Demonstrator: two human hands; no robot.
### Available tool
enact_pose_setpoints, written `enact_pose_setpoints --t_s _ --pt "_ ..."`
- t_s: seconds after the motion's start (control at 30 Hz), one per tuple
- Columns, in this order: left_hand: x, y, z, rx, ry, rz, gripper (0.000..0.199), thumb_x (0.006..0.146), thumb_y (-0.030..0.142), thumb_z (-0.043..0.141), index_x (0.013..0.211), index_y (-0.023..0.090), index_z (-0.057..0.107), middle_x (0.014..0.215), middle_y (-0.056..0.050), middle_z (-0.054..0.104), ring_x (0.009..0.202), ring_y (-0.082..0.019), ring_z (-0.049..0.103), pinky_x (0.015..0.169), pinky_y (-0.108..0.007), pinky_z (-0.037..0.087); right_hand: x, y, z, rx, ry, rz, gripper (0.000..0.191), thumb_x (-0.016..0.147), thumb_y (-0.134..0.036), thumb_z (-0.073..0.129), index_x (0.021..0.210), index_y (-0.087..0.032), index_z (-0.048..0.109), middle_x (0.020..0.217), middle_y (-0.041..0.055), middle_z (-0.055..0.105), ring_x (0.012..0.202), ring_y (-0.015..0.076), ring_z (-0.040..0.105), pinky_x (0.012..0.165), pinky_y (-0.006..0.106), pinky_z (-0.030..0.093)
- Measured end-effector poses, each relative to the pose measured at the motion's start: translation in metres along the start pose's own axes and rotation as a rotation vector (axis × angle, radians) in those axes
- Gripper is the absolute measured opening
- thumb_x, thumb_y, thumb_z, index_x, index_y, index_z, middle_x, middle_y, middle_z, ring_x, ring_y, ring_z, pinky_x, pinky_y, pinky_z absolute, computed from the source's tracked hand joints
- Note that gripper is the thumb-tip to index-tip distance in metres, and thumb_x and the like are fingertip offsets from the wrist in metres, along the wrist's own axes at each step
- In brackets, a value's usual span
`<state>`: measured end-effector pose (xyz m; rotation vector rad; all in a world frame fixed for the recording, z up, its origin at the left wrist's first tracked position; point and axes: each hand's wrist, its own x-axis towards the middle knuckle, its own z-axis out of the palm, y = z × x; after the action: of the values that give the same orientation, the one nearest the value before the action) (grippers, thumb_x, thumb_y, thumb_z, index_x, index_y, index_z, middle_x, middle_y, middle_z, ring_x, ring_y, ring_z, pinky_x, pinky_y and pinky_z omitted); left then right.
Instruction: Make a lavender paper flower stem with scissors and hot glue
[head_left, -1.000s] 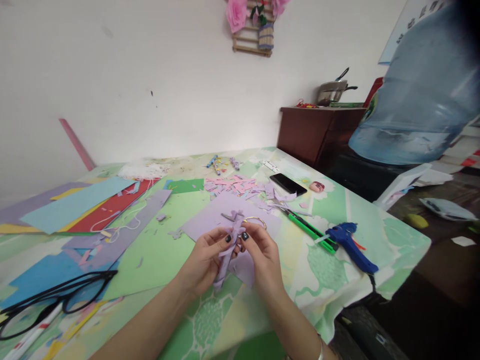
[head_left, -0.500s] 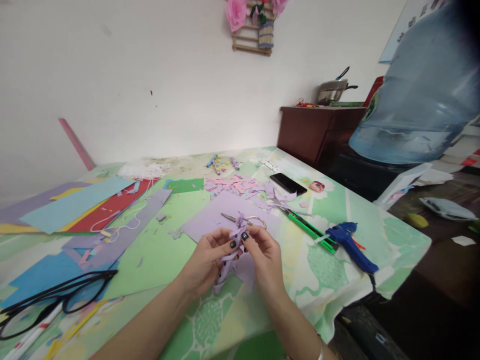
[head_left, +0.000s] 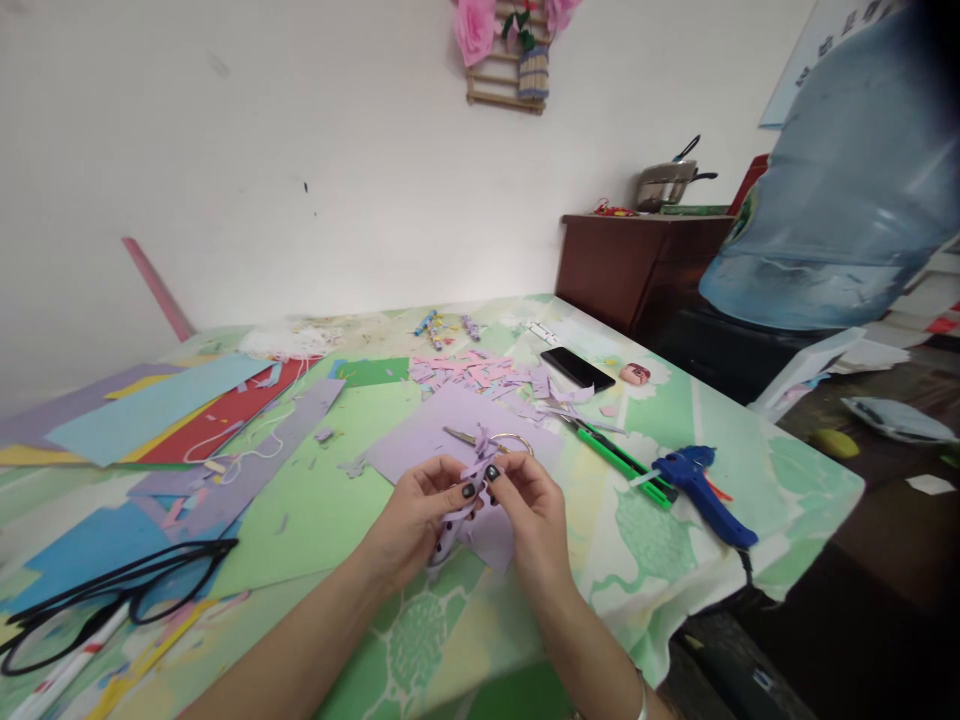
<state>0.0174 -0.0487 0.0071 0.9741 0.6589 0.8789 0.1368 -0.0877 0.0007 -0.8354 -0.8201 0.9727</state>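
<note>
A narrow purple paper piece (head_left: 448,535) with curled, cut edges is held between both hands above the table's front part. My left hand (head_left: 420,510) pinches it from the left, thumb on top. From the right, my right hand (head_left: 529,500) closes thumb and fingers on it near its upper end. The two thumbs are close together. Just behind the fingers, scissors (head_left: 513,441) with gold-coloured handles lie on a purple sheet (head_left: 405,435). Some fingertips are hidden behind the paper.
Pink and purple scraps (head_left: 480,372), a black phone (head_left: 577,369), a green cutter (head_left: 619,460) and a blue glue gun (head_left: 705,492) lie beyond and right. Coloured sheets (head_left: 172,395) and black glasses (head_left: 135,590) are at left. A water bottle (head_left: 832,190) stands at right.
The purple piece's lower end has tilted slightly and shows less below my left hand. Both hands keep their hold. The whole view has shifted very slightly.
</note>
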Motion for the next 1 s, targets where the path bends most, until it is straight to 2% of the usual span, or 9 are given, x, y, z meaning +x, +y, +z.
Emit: enact_pose_setpoints --t_s 0.27,0.37,0.47,0.57,0.67,0.87,0.93,1.0 --pt "-0.001 0.004 0.005 -0.001 0.015 0.007 0.019 0.060 0.016 0.078 0.062 0.014 0.059 0.058 -0.001 0.063 0.055 -0.009 0.057 0.054 -0.018 0.042 0.000 0.002 -0.004 -0.023 -0.034 0.001 0.016 0.074 -0.029 0.064 0.070 -0.019 0.051 0.063 -0.0035 0.053 0.057 0.0106 0.051 0.057 0.024 0.042" --pt "0.000 0.005 0.004 -0.007 0.051 0.023 0.021 0.059 0.014 0.078 0.073 0.014 0.063 0.064 0.000 0.064 0.059 -0.009 0.059 0.059 -0.018 0.045 0.000 0.004 -0.006 -0.102 -0.001 -0.020 0.014 0.076 -0.031 0.062 0.076 -0.019 0.054 0.068 -0.0024 0.053 0.061 0.0111 0.050 0.059 0.024 0.041" --pt "0.002 0.007 0.000 -0.042 0.138 0.083 0.034 0.059 0.012 0.078 0.090 0.016 0.063 0.074 0.000 0.065 0.065 -0.010 0.060 0.065 -0.020 0.047 0.001 0.007 -0.007 -0.176 0.005 -0.001 0.017 0.079 -0.035 0.058 0.088 -0.020 0.057 0.081 0.0003 0.056 0.069 0.0122 0.052 0.064 0.025 0.042" --pt "0.006 0.009 -0.005 -0.100 0.208 0.171 0.037 0.059 0.010 0.077 0.092 0.016 0.062 0.077 0.001 0.064 0.069 -0.010 0.060 0.064 -0.019 0.047 0.001 0.011 -0.004 -0.216 -0.136 0.084 0.024 0.078 -0.036 0.058 0.096 -0.020 0.057 0.095 0.0040 0.059 0.079 0.0150 0.055 0.068 0.027 0.044" --pt "0.008 0.009 -0.009 -0.147 0.224 0.208 0.035 0.059 0.009 0.077 0.089 0.015 0.062 0.076 0.000 0.063 0.069 -0.009 0.060 0.064 -0.019 0.047 0.000 0.016 -0.001 -0.263 -0.288 0.132 0.028 0.074 -0.031 0.063 0.099 -0.019 0.056 0.098 0.0050 0.060 0.083 0.0162 0.057 0.071 0.029 0.046" --pt "0.006 0.012 -0.004 -0.223 0.244 0.219 0.033 0.056 0.008 0.078 0.084 0.014 0.062 0.074 0.000 0.063 0.071 -0.010 0.061 0.068 -0.020 0.046 -0.003 0.025 -0.001 -0.390 -0.345 0.138 0.040 0.068 -0.019 0.067 0.105 -0.020 0.052 0.088 0.0026 0.063 0.081 0.0163 0.060 0.070 0.029 0.047" --pt "0.005 0.012 -0.002 -0.231 0.247 0.224 0.033 0.055 0.008 0.078 0.083 0.014 0.062 0.074 0.000 0.063 0.073 -0.011 0.061 0.070 -0.021 0.046 -0.004 0.026 0.000 -0.396 -0.381 0.144 0.037 0.069 -0.018 0.065 0.104 -0.020 0.051 0.082 0.0011 0.064 0.076 0.0156 0.060 0.068 0.028 0.047" --pt "0.005 0.011 0.000 -0.201 0.235 0.241 0.032 0.056 0.010 0.078 0.084 0.014 0.062 0.076 0.000 0.063 0.074 -0.011 0.061 0.069 -0.022 0.046 -0.005 0.027 0.000 -0.398 -0.406 0.132 0.027 0.071 -0.016 0.063 0.095 -0.020 0.053 0.076 -0.0005 0.064 0.072 0.0147 0.060 0.065 0.027 0.047"
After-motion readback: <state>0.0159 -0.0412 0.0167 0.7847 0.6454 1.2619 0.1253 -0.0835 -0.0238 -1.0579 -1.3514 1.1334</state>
